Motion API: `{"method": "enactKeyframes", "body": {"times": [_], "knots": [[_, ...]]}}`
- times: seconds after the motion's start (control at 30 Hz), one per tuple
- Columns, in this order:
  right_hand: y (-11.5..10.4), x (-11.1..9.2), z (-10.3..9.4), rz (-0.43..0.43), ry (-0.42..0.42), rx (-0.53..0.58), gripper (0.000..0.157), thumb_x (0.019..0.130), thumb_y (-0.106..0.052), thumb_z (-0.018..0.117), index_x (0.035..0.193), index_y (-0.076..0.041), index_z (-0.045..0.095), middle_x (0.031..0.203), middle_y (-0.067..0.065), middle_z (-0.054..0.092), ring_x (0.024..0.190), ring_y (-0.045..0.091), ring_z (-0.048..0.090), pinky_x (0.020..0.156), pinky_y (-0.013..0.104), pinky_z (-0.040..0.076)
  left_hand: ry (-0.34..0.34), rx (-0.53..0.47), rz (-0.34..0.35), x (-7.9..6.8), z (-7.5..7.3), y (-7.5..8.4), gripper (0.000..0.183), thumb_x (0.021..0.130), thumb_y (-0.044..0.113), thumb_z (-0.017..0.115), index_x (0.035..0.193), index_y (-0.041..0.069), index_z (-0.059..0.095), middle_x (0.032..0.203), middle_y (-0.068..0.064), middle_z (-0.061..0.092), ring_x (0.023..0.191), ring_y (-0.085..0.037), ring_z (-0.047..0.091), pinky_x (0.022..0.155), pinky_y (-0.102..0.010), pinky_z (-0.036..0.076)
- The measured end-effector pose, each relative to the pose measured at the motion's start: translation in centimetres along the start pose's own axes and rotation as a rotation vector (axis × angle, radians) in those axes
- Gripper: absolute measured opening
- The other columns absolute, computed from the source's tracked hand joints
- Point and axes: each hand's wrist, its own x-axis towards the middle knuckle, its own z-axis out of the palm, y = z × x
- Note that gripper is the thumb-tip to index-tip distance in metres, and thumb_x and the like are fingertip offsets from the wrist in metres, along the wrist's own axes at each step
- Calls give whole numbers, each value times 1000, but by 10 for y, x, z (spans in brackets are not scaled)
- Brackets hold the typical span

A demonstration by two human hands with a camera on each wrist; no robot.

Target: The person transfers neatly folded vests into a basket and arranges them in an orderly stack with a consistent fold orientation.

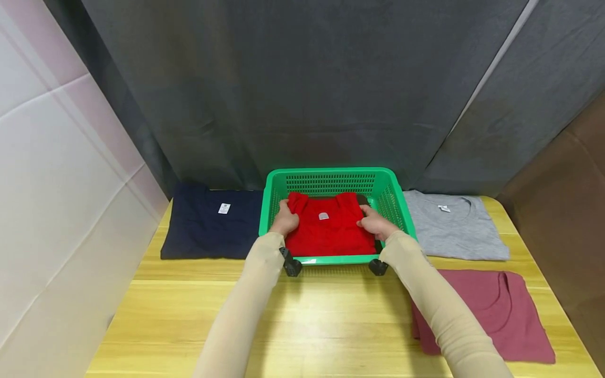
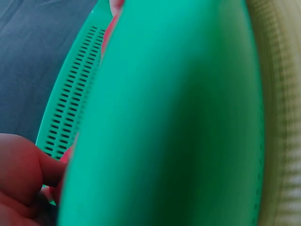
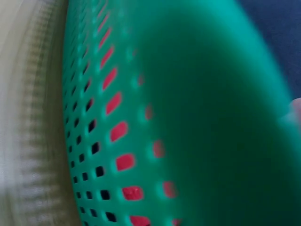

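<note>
A folded red T-shirt [image 1: 331, 233] with a small pale neck label lies inside the green plastic basket [image 1: 337, 259]. At its left edge my left hand [image 1: 285, 219] grips the cloth, thumb on top. My right hand [image 1: 376, 223] holds the opposite edge the same way. Dark cloth [image 1: 362, 200] peeks out beside and under the red one. In the left wrist view the basket wall [image 2: 164, 113] hides most of the shirt, with the left hand [image 2: 23, 179] at the lower left. Red cloth shows through the holes of the basket wall [image 3: 108, 141] in the right wrist view.
Left of the basket lies a folded navy T-shirt [image 1: 212, 226]; a folded grey T-shirt [image 1: 456, 228] lies to its right. Nearer, at the right, is a folded dusty-red T-shirt [image 1: 501, 320], partly under my right forearm. Dark grey cloth [image 1: 302, 94] hangs behind the wooden table [image 1: 331, 320].
</note>
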Motion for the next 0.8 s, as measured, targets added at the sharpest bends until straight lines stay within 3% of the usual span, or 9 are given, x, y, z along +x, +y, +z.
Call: {"method": "enactKeyframes", "body": {"times": [0.07, 0.13, 0.17, 0.23, 0.33, 0.43, 0.53, 0.67, 0.8], "knots": [[2, 0, 0, 3, -10, 5, 53, 93, 0, 35, 141, -11, 17, 127, 20, 37, 103, 33, 49, 75, 40, 46, -23, -5, 19, 10, 2, -8, 56, 88, 8, 36, 139, 11, 16, 124, -23, 43, 103, -30, 50, 79, -37, 44], [4, 0, 0, 2, -22, -5, 54, 92, 0, 36, 142, -9, 15, 130, 22, 34, 107, 35, 46, 78, 42, 45, -59, -11, 1, 7, 1, -5, 56, 88, 6, 37, 140, 11, 17, 123, -20, 44, 102, -29, 50, 80, -38, 44], [5, 0, 0, 7, -27, -12, 55, 93, -1, 36, 142, -9, 14, 131, 22, 32, 109, 36, 46, 79, 43, 45, -55, 15, 2, 20, 5, -15, 55, 87, 6, 38, 139, 11, 18, 120, -20, 46, 97, -29, 51, 75, -37, 45], [7, 0, 0, 28, -33, -35, 53, 94, -4, 38, 141, -7, 15, 133, 22, 31, 113, 37, 43, 83, 45, 44, -57, 49, 15, 25, 6, -21, 54, 85, 6, 39, 136, 11, 21, 116, -21, 47, 90, -28, 51, 69, -36, 43], [9, 0, -1, 59, -37, -85, 50, 95, -10, 39, 140, -3, 17, 132, 22, 32, 114, 36, 42, 85, 45, 44, -85, 67, -2, 21, 3, -18, 55, 85, 5, 39, 137, 12, 21, 122, -23, 44, 94, -29, 49, 71, -37, 42], [10, -1, -1, 87, -37, -130, 43, 96, -16, 40, 133, 1, 24, 126, 23, 37, 111, 34, 44, 84, 44, 45, -113, 50, -52, 13, 1, -12, 58, 87, 5, 37, 140, 10, 16, 132, -23, 36, 108, -31, 45, 80, -38, 43], [11, -1, -1, 103, -41, -157, 44, 97, -19, 39, 132, 3, 24, 125, 25, 37, 112, 36, 43, 85, 44, 44, -146, 53, -146, 14, 2, -14, 67, 90, 12, 35, 145, 11, -3, 145, -20, 21, 129, -33, 28, 97, -41, 35], [11, -1, -1, 130, -46, -170, 56, 97, -21, 37, 141, 4, 11, 134, 26, 30, 120, 38, 37, 90, 46, 42, -197, 123, -191, 45, 13, -47, 77, 94, 31, 33, 139, 8, -26, 150, -18, -1, 137, -34, 8, 106, -40, 25], [11, -1, -1, 149, -51, -168, 58, 98, -21, 35, 142, 3, 6, 134, 26, 31, 120, 37, 38, 89, 46, 43, -225, 248, -156, 74, 23, -74, 81, 92, 44, 29, 139, 2, -22, 151, -16, -6, 137, -32, 8, 107, -35, 23]]}}
